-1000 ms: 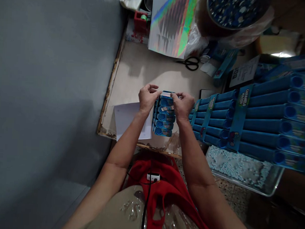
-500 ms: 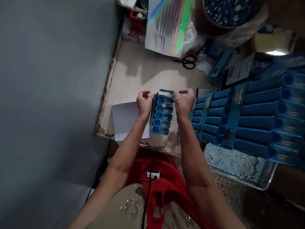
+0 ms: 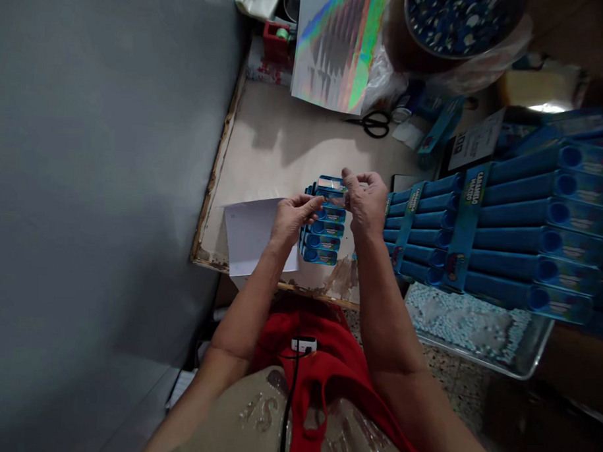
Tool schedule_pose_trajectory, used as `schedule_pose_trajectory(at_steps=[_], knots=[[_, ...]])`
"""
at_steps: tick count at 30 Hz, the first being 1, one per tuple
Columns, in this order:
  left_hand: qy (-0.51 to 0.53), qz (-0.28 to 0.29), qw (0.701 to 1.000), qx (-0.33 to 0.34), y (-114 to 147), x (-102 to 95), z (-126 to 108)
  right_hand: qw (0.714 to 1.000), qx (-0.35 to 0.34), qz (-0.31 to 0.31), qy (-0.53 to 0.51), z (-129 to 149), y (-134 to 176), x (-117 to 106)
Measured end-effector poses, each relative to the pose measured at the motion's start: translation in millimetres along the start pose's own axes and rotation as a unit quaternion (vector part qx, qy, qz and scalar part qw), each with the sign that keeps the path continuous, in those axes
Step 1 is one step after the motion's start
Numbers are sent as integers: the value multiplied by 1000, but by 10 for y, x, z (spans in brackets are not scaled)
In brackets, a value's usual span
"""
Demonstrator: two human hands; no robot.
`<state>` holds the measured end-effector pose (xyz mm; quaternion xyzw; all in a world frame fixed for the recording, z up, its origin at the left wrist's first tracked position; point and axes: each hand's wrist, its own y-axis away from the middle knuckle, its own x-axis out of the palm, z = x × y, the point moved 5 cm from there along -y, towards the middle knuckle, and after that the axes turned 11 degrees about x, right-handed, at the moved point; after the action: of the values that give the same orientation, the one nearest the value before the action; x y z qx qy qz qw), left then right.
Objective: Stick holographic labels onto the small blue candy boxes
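I have a row of small blue boxes (image 3: 326,230) mid-view on the table (image 3: 264,159), its lowest box close to the six o'clock edge. A pale, shiny patch (image 3: 331,184) lies across the box at the row's twelve o'clock end, and just below it a thin, see-through strip (image 3: 334,202) spans the gap between the hands. The left hand (image 3: 290,219), at nine o'clock, pinches the strip's near end between thumb and fingers. The right hand (image 3: 369,201), toward two o'clock, has its fingers bent in by the other end; I cannot tell whether it grips that too. White paper (image 3: 254,241) lies near eight o'clock, partly under the left forearm. Black scissors (image 3: 377,124) rest at one o'clock, with an iridescent sheet (image 3: 331,62) at twelve and a red tape dispenser (image 3: 275,47) at eleven. Farther out at one o'clock I see a tub (image 3: 421,55) of blue and white pieces. Long blue boxes (image 3: 509,226) fill three o'clock, overhanging a clear tray (image 3: 539,356) of pale blue pellets at four. A red apron (image 3: 298,311) sits at six.
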<state>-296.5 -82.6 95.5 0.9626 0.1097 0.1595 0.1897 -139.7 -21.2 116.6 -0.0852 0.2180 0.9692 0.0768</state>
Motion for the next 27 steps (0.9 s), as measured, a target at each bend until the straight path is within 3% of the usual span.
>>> schedule_pose_trajectory(at_steps=[4,11,16,20,22,24,27], knots=[[-66,-7,998,10,-46,-127,-115,999,28,33,-11,-118,87,-88],[-179,-29,983,29,-225,-174,-134,990,-20,-88,109,-247,46,-84],[-146,-33,989,2,-328,-198,7,972,-39,-110,203,-231,29,-14],[-49,-31,995,-82,-301,-115,328,946,-79,-150,278,-247,19,-87],[-23,-47,992,-113,-217,-50,459,952,-68,-153,258,-308,-1,-164],[-55,-93,991,-84,-161,-95,414,973,-31,-112,199,-393,-32,-217],[-217,-166,958,84,-249,-498,-84,988,-14,-71,136,-420,-36,-272]])
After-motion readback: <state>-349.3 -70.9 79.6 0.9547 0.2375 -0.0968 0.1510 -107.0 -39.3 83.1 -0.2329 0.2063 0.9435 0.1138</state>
